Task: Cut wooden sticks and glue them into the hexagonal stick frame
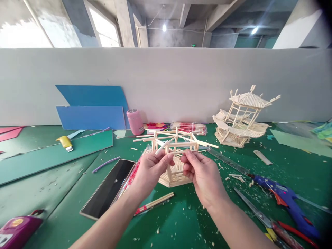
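"Grip state?"

"Pinching, both sides. On the green, crumb-strewn tabletop [181, 224] stands a many-sided open frame of pale wooden sticks [177, 167]; my left hand [153, 166] and right hand [203, 173] are at its near upper side."

"Held piece?"

"One thin pale wooden stick [178, 152], roughly level, spanning both pinches. Contact with the frame: I cannot tell."
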Available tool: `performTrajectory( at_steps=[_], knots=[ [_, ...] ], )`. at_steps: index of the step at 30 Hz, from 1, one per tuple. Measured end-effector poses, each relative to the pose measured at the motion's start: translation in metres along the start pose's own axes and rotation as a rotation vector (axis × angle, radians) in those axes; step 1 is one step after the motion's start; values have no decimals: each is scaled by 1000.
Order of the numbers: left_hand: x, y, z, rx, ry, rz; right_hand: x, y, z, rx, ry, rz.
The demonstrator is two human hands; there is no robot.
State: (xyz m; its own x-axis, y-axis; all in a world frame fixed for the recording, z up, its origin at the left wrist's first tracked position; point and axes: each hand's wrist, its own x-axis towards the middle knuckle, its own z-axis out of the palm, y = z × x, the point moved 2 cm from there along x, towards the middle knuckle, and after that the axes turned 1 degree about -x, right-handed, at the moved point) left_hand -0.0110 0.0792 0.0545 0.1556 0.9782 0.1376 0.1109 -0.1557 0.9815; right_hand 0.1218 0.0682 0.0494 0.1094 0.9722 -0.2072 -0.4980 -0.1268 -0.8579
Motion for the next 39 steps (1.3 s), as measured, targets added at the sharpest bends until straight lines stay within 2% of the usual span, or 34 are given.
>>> performTrajectory(
  at_steps=[9, 13, 23, 30, 39],
  knots=[
    [4, 2, -1, -30, 14, 6, 0, 0, 6, 41, -72, 50],
    [3, 4, -2, -73, 26, -18, 0, 5, 13, 80, -61, 50],
    [3, 11, -3, -165, -36, -25, 2, 11, 17, 28, -60, -9],
    [2, 5, -5, -63, 36, -66, 1, 11, 19, 2, -64, 0],
    [1, 1, -8, -48, -30, -50, 0, 13, 19, -24, -82, -27]
  ],
)
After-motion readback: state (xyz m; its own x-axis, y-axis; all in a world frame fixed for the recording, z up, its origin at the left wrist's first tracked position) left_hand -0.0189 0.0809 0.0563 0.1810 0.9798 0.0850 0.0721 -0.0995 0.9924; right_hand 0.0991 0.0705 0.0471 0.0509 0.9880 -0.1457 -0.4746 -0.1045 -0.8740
